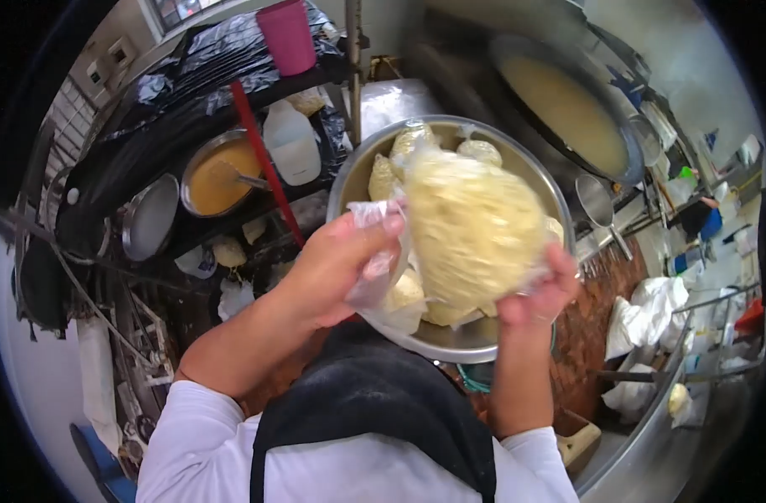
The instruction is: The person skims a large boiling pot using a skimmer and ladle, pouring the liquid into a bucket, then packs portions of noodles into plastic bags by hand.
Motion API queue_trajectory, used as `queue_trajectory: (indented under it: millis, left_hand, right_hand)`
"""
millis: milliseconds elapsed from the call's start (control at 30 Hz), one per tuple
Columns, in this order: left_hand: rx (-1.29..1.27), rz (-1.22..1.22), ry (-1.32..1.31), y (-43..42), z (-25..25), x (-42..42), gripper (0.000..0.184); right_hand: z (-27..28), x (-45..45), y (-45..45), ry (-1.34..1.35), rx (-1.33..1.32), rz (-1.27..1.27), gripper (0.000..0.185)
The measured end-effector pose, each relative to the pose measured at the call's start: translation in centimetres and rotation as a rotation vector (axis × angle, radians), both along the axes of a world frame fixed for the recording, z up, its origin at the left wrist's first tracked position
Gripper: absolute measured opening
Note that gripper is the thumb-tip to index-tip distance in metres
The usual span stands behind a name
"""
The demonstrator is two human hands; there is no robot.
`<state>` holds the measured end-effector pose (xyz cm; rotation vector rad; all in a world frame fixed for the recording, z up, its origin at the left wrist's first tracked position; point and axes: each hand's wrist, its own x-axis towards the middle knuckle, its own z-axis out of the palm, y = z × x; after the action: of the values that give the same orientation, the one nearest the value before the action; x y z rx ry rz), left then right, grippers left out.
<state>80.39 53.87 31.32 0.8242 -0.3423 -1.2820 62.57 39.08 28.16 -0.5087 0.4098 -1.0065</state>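
A clear plastic bag full of pale yellow food [479, 230] hangs between my two hands, over a large metal bowl [343, 180]. My left hand [349, 260] is closed around the gathered neck of the bag. At the bag's lower right, the fingers of my right hand [538, 289] grip its side; they are partly blurred. Inside the bowl lie several smaller filled bags, one of them a knotted bag [481, 152] near the far rim. The held bag hides much of the bowl's middle. What exactly the pale filling is, I cannot tell.
A wide pan of cloudy liquid [567, 109] steams at the back right, with a strainer [597, 201] beside it. To the left stand a pot of orange liquid [223, 176], a white jug [292, 142] and a pink bucket [287, 38]. White bags [649, 314] lie at the right.
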Motion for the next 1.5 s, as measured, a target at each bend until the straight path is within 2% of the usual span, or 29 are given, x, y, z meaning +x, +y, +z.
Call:
queue_trajectory:
  millis: [67, 100, 133, 200, 267, 367, 467, 533, 600, 667, 767, 833, 900, 967, 1067, 1167, 1267, 1333, 1367, 1433, 1467, 1500]
  left_hand:
    - [0.033, 0.195, -0.051, -0.4, -1.4, 1.6, 0.035]
    - [0.047, 0.289, -0.081, -0.6, -1.8, 2.4, 0.035]
    - [0.046, 0.29, -0.146, -0.7, -2.1, 3.1, 0.035]
    - [0.081, 0.227, -0.317, -0.4, -2.7, 3.8, 0.034]
    - [0.119, 0.042, -0.485, -0.1, -2.5, 3.4, 0.032]
    - [0.056, -0.28, -0.589, -0.4, -2.0, 1.8, 0.025]
    - [0.07, -0.235, -0.645, -0.5, -2.2, 1.1, 0.025]
    - [0.134, -0.155, -0.551, 0.1, -1.7, 1.5, 0.024]
    - [0.171, -0.108, -0.505, 1.0, -1.4, 2.0, 0.025]
    - [0.179, -0.091, -0.498, 2.0, -1.7, 1.9, 0.026]
    - [0.181, -0.065, -0.44, 2.6, -1.3, 1.0, 0.028]
    - [0.179, 0.012, -0.377, 2.1, -0.7, 0.0, 0.029]
    - [0.212, -0.012, -0.338, 0.9, 0.5, -1.5, 0.031]
    - [0.211, -0.036, -0.296, -0.8, 2.4, -3.5, 0.035]
    - [0.086, -0.137, -0.319, -3.3, 3.8, -4.2, 0.035]
    - [-0.009, -0.12, -0.419, -3.1, 8.7, -4.8, 0.04]
    - [-0.039, -0.009, -0.515, -2.5, 10.2, -5.4, 0.046]
    - [-0.069, 0.066, -0.491, -1.8, 9.1, -4.5, 0.046]
    - [-0.061, 0.004, -0.425, -1.3, 8.1, -3.7, 0.042]
    - [-0.014, -0.03, -0.358, -0.2, 4.3, -2.2, 0.043]
    - [0.065, 0.035, -0.365, 0.0, 2.9, -2.7, 0.043]
    - [0.126, 0.048, -0.364, 0.7, 0.8, -2.3, 0.042]
  right_hand:
    - [-4.2, 0.9, -0.3, 0.096, -0.067, 0.332, 0.029]
    - [-5.9, 1.4, 0.7, 0.229, -0.183, 0.387, 0.021]
    - [-7.3, 1.9, 1.8, 0.362, -0.304, 0.44, 0.015]
    - [-8.5, 2.9, 2.5, 0.662, -0.718, 0.733, 0.016]
    - [-8.8, 4.3, 3.6, 0.88, -0.742, 0.922, 0.018]
    - [-10.2, 5.5, 4.8, 0.899, -1.344, 0.874, 0.015]
    - [-8.5, 5.7, 4.1, 0.808, -1.456, 0.449, 0.017]
    - [-5.7, 5.2, 1.5, 0.792, -0.99, 0.443, 0.019]
    - [-6.9, 2.4, -3.1, 0.764, -0.739, 0.31, 0.017]
    - [-10.0, -1.4, -7.7, 0.818, -0.658, 0.119, 0.024]
    - [-11.6, -6.2, -11.4, 1.391, -0.903, -0.327, 0.039]
    - [-15.0, -9.4, -15.2, 1.692, -1.133, -0.683, 0.045]
    - [-21.4, -13.0, -20.9, 1.687, -0.866, -0.384, 0.048]
    - [-22.5, -13.9, -22.5, 1.611, -0.571, -0.102, 0.049]
    - [-19.7, -13.9, -22.1, 1.44, -0.284, 0.054, 0.055]
    - [-20.0, -14.3, -22.3, 1.403, -0.035, 0.05, 0.059]
    - [-19.4, -13.7, -21.9, 1.414, 0.045, 0.004, 0.054]
    - [-19.6, -13.9, -22.4, 1.313, 0.138, 0.067, 0.055]
    - [-20.0, -13.8, -22.7, 1.26, 0.183, 0.099, 0.055]
    - [-21.7, -13.3, -23.5, 0.92, 0.271, -0.077, 0.045]
    - [-22.3, -13.0, -24.0, 0.749, 0.314, -0.158, 0.041]
    - [-22.4, -12.3, -24.1, 0.726, 0.345, -0.257, 0.039]
